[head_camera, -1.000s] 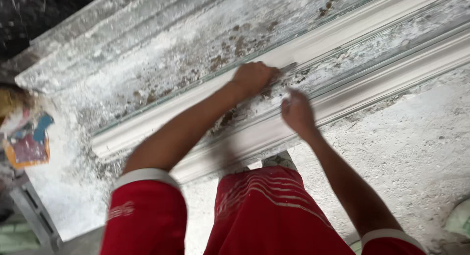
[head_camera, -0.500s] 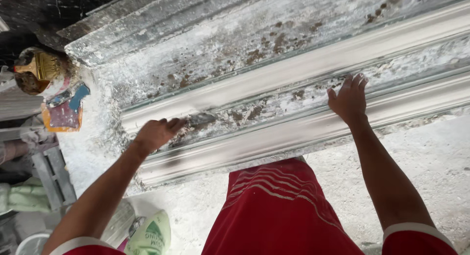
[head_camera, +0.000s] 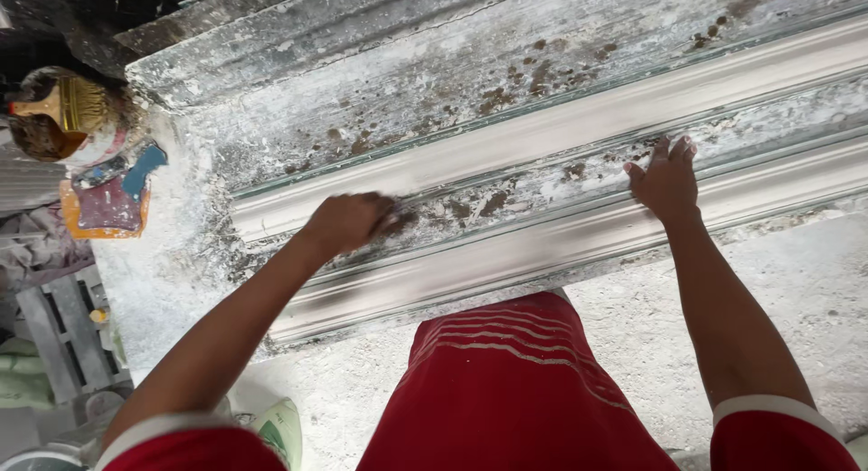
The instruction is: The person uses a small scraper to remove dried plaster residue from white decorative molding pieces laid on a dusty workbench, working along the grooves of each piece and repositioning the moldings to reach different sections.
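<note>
Dusty grey desk carries a long white plaster cornice moulding; on it, left hand closes around something unclear, right hand rests open, flat.

Under the left hand, the plaster cornice moulding looks matt, chalky, brown-flecked; the slab beside the right hand is rough, dusty.

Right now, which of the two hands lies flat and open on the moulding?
The right hand: its fingers are spread flat on the white plaster moulding, while the left hand is closed in a fist, further left.
</note>
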